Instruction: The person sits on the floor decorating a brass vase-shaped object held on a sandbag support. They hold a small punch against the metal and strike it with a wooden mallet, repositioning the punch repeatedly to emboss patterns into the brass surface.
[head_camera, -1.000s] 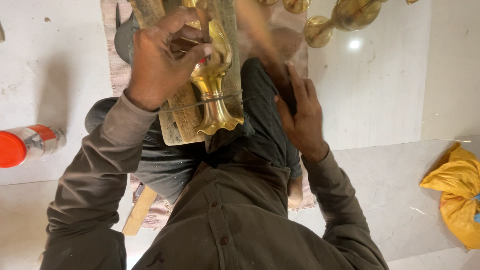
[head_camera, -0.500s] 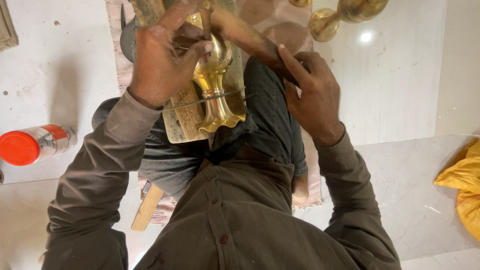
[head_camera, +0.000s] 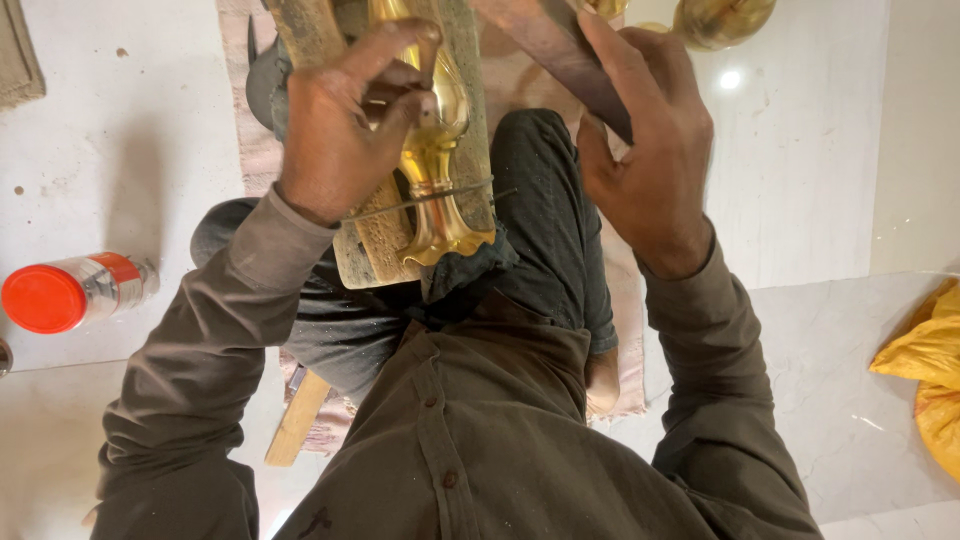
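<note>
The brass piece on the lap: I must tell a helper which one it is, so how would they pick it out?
Start at the wooden board on the person's lap. The brass piece lies on it under a wire, beneath the left hand. Unlike the round brass pieces on the floor, it has a narrow waist and flared foot.

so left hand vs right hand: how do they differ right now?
The left hand presses down on the brass piece lying on the wooden block; the right hand holds a flat dark tool off to the side. The left fingers curl over the brass; the right fingers stretch along the tool. Both wear brown sleeves.
</note>
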